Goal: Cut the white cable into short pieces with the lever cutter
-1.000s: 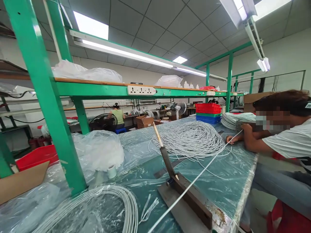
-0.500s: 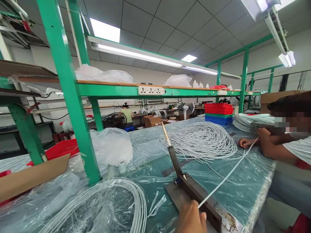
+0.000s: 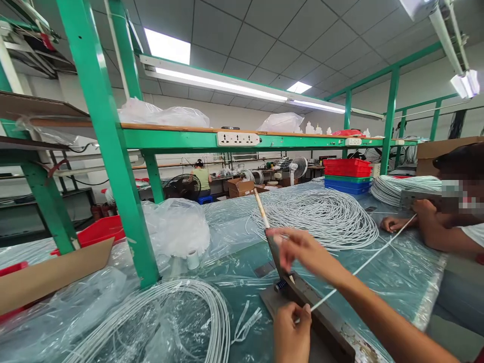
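Observation:
A white cable (image 3: 372,248) stretches from the co-worker's hand down to my left hand (image 3: 293,325), which pinches its near end beside the cutter. This is a lever cutter with a dark metal base bar (image 3: 321,327) and an arm that slants up to a worn, light-coloured handle (image 3: 260,207). My right hand (image 3: 302,252) is just in front of the lever, slightly blurred, with its index finger stretched out towards the lower end of the handle. I cannot tell whether it touches the lever. It holds nothing I can see.
A large coil of white cable (image 3: 321,222) lies beyond the cutter; another coil (image 3: 212,302) lies at the near left. A co-worker's hand (image 3: 393,224) rests at the right. Stacked red and blue trays (image 3: 348,186) stand behind. A green post (image 3: 109,151) rises on the left.
My right hand has come in from the right, up to the lever. My left hand stays low by the cutter, still on the cable. The view has shifted slightly.

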The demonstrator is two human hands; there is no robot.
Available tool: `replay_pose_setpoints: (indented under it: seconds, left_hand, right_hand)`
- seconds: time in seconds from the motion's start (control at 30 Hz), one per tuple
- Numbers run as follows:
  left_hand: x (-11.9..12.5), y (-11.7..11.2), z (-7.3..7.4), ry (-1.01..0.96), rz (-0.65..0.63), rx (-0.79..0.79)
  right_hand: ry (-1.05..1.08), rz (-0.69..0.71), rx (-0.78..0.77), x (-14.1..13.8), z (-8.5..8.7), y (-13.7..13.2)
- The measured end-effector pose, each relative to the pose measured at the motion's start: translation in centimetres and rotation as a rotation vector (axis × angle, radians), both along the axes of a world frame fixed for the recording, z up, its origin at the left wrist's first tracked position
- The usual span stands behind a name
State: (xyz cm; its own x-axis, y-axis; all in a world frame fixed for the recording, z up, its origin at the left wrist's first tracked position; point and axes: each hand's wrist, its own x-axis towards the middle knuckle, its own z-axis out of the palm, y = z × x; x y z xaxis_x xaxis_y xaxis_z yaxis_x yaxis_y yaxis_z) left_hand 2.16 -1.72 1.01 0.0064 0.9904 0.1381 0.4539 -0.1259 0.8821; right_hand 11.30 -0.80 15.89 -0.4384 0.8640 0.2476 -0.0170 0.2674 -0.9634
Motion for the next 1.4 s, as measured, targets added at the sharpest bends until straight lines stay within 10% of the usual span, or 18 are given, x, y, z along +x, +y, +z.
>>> replay_pose_setpoints:
  seconds: [0.07, 0.23, 0.53, 0.7, 0.9, 1.13, 1.4]
  left_hand:
    - [0.0, 0.3, -0.5, -0.079, -0.035, 0.072]
    - [-0.5, 1.6, -2.0, -0.186, -0.153, 0.005]
    - [-0.9, 0.6, 0.2, 0.516, -0.081, 0.023]
    - [-0.4, 0.3, 0.0, 0.546, -0.104, 0.068]
    - [0.4, 1.6, -1.9, -0.339, -0.142, -0.196]
    - [0.8, 2.2, -2.3, -0.421, -0.126, -0.215]
    - [1.3, 1.5, -1.8, -0.372, -0.017, -0.120]
  right_hand:
    - [-0.079, -0.336, 0.019, 0.3, 2.1, 6.5]
    - [-0.215, -0.337, -0.228, -0.3, 3.7, 16.7]
    - [-0.210, -0.083, -0.400, -2.2, 2.7, 19.2]
    - [-0.162, -0.049, -0.359, 0.4, 4.0, 16.7]
    - [-0.037, 0.041, -0.339, 6.6, 4.4, 8.5]
    - [0.009, -0.063, -0.445, 12.4, -1.3, -2.3]
    - [-0.008, -0.200, -0.602, 13.0, -5.5, -7.6]
